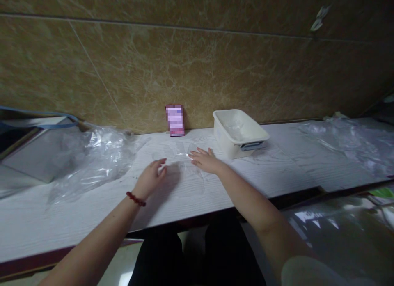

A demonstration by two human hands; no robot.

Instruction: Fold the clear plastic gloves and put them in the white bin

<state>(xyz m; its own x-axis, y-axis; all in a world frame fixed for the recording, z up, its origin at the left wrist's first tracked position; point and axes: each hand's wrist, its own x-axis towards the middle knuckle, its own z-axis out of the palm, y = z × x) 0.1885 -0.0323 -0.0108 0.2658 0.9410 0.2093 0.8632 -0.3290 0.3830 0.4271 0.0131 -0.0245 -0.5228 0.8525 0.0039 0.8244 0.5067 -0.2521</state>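
Note:
A thin clear plastic piece (192, 180), perhaps a film or bag, lies on the white wood-grain table in front of me. My right hand (203, 160) rests flat on its upper right part, fingers spread. Over its left side is my left hand (150, 178), with a red bead bracelet at the wrist. The left fingers are slightly curled, thumb apart from them, and nothing shows between them. The plastic's outline is faint, so its exact shape is hard to make out.
A white plastic bin (226, 140) with clear items inside stands right of my hands. A phone (176, 121) leans on the tiled wall. Crumpled clear plastic (98, 154) lies at left beside a box (33, 154). More clear plastic bags (357, 142) lie at far right.

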